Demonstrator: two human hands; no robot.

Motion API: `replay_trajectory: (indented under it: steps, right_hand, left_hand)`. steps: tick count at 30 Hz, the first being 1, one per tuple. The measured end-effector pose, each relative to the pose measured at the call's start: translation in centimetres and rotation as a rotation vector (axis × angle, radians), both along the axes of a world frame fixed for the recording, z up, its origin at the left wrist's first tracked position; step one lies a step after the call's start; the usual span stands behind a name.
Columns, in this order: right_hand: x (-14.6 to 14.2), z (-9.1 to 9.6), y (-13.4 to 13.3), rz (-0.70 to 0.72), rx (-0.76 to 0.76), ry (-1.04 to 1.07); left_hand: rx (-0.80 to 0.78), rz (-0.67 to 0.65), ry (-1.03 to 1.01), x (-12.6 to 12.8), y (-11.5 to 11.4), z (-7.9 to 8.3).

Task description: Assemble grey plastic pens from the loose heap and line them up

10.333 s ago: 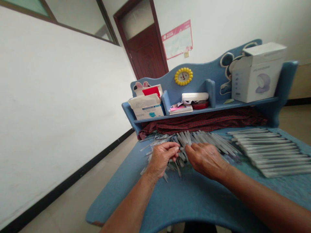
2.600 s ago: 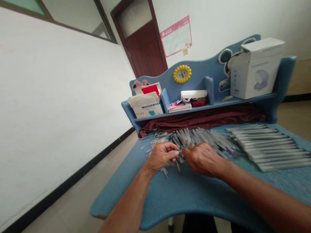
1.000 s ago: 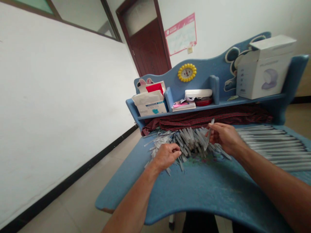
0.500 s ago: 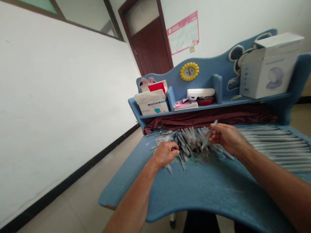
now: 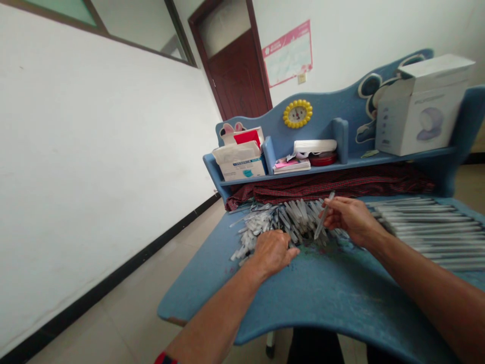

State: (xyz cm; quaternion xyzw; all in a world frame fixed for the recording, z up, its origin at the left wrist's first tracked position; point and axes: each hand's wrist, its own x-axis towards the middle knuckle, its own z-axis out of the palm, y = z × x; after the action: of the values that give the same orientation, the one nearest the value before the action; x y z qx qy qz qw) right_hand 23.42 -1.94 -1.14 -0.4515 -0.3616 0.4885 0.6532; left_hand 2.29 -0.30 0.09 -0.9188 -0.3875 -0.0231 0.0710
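My right hand pinches a slim, translucent grey pen-like piece between thumb and fingers. The piece is tilted, its narrow tip pointing down over the right end of a loose pile. That pile of similar small translucent pieces lies toward the back of the blue desk. Over the pile's front edge rests my left hand, back up, thumb held out from the fingers; its fingertips are partly hidden. Right of my right forearm, many pens lie side by side in a row.
Behind the pile, a red checked cloth is bunched under the shelf. The shelf carries a mask box, papers, a red round case and a large white carton. A white wall stands at left.
My left hand has shifted right and toward me, turning from a pinch to lie over the pile with the thumb out. My right hand still holds the slim piece, slightly lower.
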Motion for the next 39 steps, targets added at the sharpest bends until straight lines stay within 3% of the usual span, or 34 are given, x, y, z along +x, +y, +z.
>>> replay_trajectory:
  steps: [4, 12, 17, 23, 28, 39]
  right_hand:
    - [-0.1, 0.0, 0.0, 0.004, 0.008, -0.003]
    - [-0.4, 0.1, -0.2, 0.001, 0.003, -0.022]
    - [-0.6, 0.4, -0.2, 0.004, 0.041, 0.019]
    - [-1.2, 0.9, -0.5, 0.095, 0.123, 0.136]
    - [-1.6, 1.0, -0.5, 0.115, 0.147, 0.196]
    - [-1.7, 1.0, -0.6, 0.083, 0.157, 0.224]
  left_hand:
    - [-0.050, 0.019, -0.012, 0.1, 0.0, 0.2]
    - [-0.149, 0.190, -0.174, -0.5, 0.8, -0.2]
    - [-0.252, 0.245, -0.347, -0.8, 1.5, 0.7]
    - [-0.617, 0.211, -0.687, -1.7, 1.6, 2.4]
    - [-0.899, 0.170, -0.840, -1.7, 1.1, 2.8]
    - [-1.014, 0.096, -0.960, -1.8, 1.3, 2.3]
